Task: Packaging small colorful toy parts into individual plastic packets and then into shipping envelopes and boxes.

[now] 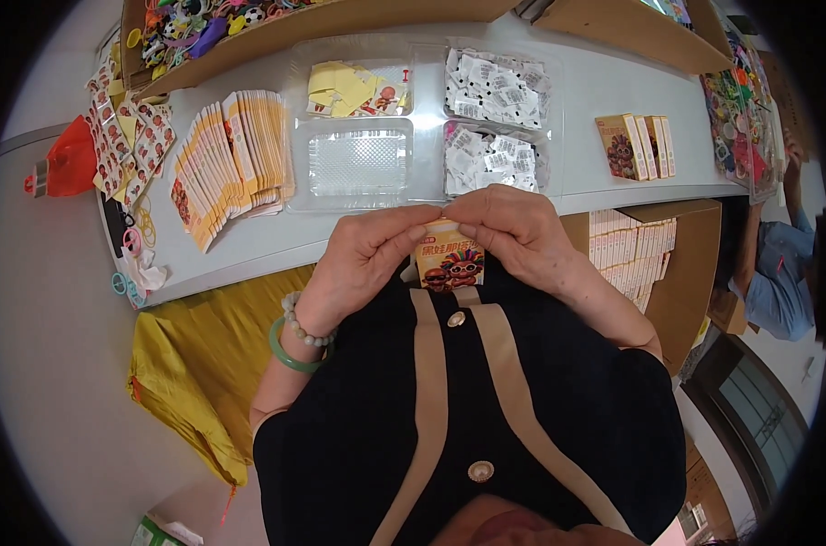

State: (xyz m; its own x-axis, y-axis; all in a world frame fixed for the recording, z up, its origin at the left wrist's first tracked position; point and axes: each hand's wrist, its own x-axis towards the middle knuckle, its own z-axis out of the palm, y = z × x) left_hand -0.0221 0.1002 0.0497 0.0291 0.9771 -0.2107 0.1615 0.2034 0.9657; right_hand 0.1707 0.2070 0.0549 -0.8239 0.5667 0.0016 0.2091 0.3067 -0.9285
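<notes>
In front of my chest, at the near table edge, I hold a small orange-yellow printed carton (451,264) with a cartoon figure on its face. My left hand (376,247) pinches its upper left edge, thumb in front. Fingers of my right hand (519,238) close on the upper right edge, and both sets of fingertips meet over its top. Just beyond stands a clear plastic tray (426,127) with compartments. Small white printed packets (495,86) fill its right side; yellow paper pieces (344,88) and stickers lie at upper left. Flattened cartons (235,159) fan out left of the tray.
Several formed cartons (636,147) stand at right. A cardboard box (695,264) beside the table holds rows of cartons. Toys (203,32) fill a far box. Sticker sheets (131,136), a red bag (71,162) and scissors (129,285) lie left. Another person's blue sleeve (777,282) shows far right.
</notes>
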